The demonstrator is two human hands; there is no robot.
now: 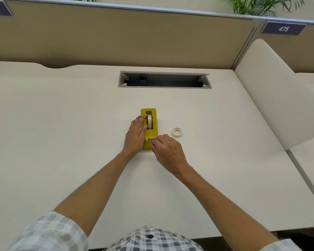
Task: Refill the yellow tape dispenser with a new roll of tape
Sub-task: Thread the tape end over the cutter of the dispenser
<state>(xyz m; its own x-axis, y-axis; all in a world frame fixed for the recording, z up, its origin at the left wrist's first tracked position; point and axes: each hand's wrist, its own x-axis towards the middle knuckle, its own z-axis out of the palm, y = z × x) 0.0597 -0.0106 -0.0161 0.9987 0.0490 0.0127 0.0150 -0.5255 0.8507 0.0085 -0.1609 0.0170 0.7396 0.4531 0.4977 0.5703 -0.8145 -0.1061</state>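
Yellow tape dispenser (150, 130) mid-desk (62, 124) with tape roll (149, 121) seated in its slot, left hand (135, 136) flat against its left side, fingers loosely spread, right hand (168, 153) pinching at the cutter end, spare ring (177, 132) lying just right of it.

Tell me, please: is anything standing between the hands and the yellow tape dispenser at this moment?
Nothing visible is in the way. The left hand already rests against the yellow tape dispenser beside the tape roll seated in it. The right hand has its fingertips at the cutter end. The small ring lies apart, on the right.
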